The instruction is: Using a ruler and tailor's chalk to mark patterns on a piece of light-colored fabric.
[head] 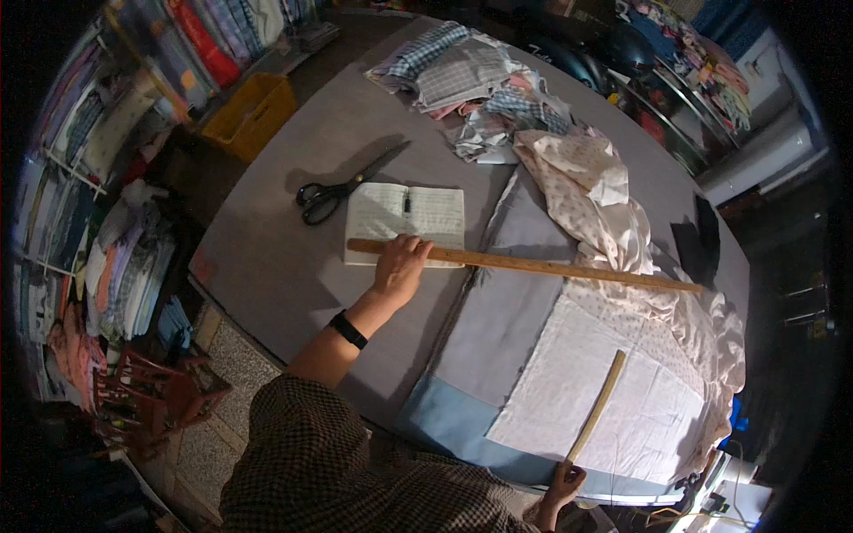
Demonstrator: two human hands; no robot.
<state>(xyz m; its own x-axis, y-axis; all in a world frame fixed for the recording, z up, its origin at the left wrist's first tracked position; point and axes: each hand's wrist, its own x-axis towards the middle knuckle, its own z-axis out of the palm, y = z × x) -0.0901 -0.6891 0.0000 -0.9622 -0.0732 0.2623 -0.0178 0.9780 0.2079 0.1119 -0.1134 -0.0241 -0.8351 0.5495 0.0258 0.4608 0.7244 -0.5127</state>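
Note:
My left hand (pixel 400 268) grips a long wooden ruler (pixel 526 262) near its left end, above an open notebook (pixel 436 212) with handwritten pages. From there the ruler reaches right, across grey cloth and a crumpled pale fabric with small dots (pixel 580 193). Low in the picture, my right hand (pixel 565 484) pinches the near end of a shorter wooden stick (pixel 600 403). That stick slants over the plain-looking pale side of the fabric (pixel 533 380), spread on grey cloth (pixel 493 346) with a blue strip (pixel 443 413) at the near edge.
Black-handled scissors (pixel 343 188) lie beside the notebook, blades pointing away. Folded checked cloth and scraps (pixel 466 73) are heaped at the table's far end. A black cloth piece (pixel 700 243) is at right. Left of the table (pixel 266 233) are a yellow crate (pixel 253 116) and a reddish-brown chair (pixel 156 393).

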